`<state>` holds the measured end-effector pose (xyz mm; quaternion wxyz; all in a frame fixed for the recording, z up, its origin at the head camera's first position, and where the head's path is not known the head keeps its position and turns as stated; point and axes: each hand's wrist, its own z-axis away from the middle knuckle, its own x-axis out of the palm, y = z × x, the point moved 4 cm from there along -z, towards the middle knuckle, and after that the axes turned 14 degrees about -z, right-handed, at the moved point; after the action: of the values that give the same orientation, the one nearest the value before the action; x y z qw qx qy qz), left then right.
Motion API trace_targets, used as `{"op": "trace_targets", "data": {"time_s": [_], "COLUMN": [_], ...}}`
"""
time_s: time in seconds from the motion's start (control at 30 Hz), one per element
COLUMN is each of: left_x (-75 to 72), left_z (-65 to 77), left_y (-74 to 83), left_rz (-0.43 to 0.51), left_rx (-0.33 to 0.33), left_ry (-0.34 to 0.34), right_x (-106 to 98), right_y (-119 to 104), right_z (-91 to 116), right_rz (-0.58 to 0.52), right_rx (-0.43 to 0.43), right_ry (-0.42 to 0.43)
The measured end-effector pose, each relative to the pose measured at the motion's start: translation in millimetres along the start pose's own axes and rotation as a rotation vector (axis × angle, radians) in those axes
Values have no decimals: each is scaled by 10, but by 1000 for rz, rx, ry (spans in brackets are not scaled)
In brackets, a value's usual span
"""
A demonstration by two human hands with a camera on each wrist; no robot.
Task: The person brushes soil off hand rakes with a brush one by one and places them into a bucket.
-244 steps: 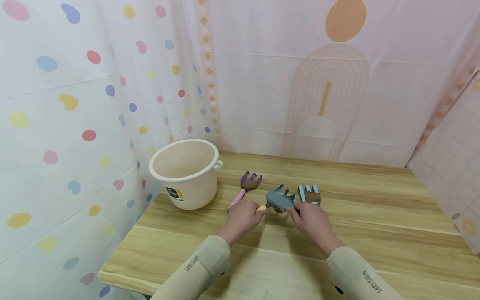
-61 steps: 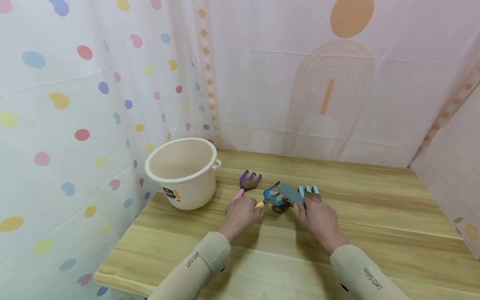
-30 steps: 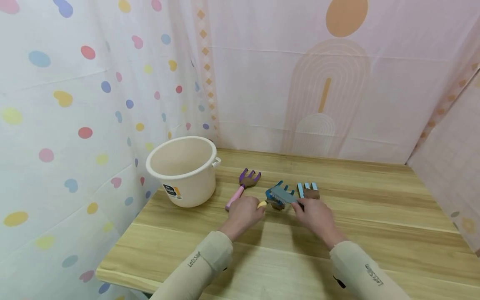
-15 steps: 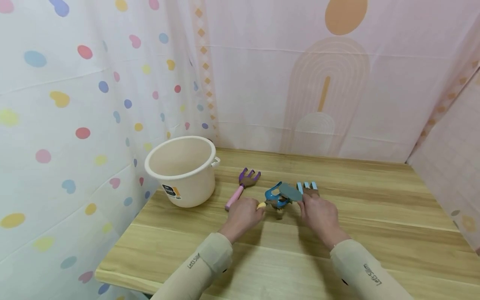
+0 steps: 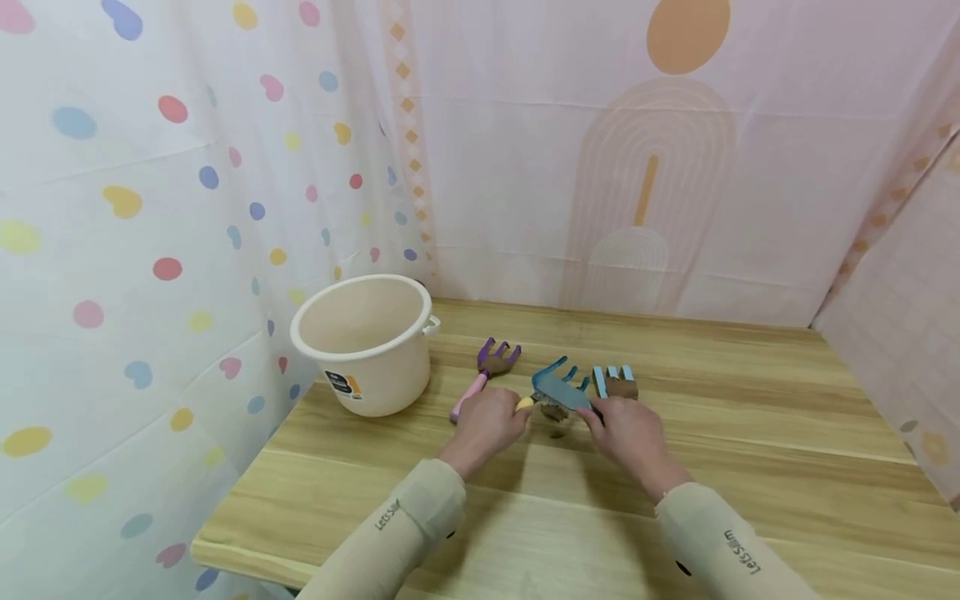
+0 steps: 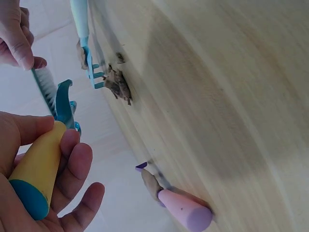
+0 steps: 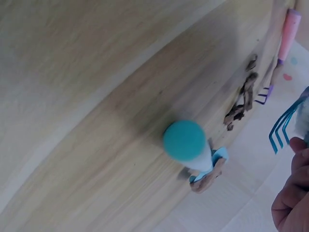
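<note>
Blue rake (image 6: 63, 102): left hand (image 5: 491, 423) pinches yellow handle (image 6: 41, 162); right hand (image 5: 628, 433) grips brush (image 5: 562, 392) close by. Seemingly scrubbing step; next calls for steady strokes (brown debris (image 6: 118, 86) below).

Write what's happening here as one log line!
left hand: holds yellow-handled rake | right hand: holds brush at rake's head | table: brown debris, pink-handled rake, light-blue rake, upright bucket

Table (image 5: 780, 425): pale, wood-grained
Left: round cream plastic bucket (image 5: 382, 383)
Beside it: pink-handled purple fork (image 5: 478, 383)
Right: light-blue fork (image 6: 81, 26)
Between forks: crumpled brown clumps (image 6: 118, 84)
</note>
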<state>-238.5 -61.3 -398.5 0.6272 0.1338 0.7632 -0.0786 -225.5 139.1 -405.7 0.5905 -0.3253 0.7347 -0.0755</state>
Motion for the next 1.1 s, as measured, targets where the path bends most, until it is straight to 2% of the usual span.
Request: {"op": "trace_targets", "data": {"time_s": [0.13,0.3,0.37,0.5,0.6,0.73,0.83,1.1], "left_x": [18,22,9,-19,-25,-14,-10,-39], "left_z": [8,19,15,9,11,20,18,8], "left_y": [-2,9,22,49,59,51,42,-18], "left_rz": [-16,-20,-21,-10,-1,3,6,-21], "left_rx": [1,19,29,48,54,47,41,-15], "left_ry": [-24,-23,-14,4,11,15,13,-23], "right_x": [-18,-53,-55,-25,6,32,39,-40], "right_y": [57,90,49,-62,-90,-89,-68,67], "right_z": [1,-10,-15,-8,5,11,9,25], "right_rz": [33,-29,-77,-128,-102,-62,-87,-165], "right_rx": [32,61,18,-89,-123,-136,-116,32], "right_ry": [20,46,73,58,38,67,74,11]}}
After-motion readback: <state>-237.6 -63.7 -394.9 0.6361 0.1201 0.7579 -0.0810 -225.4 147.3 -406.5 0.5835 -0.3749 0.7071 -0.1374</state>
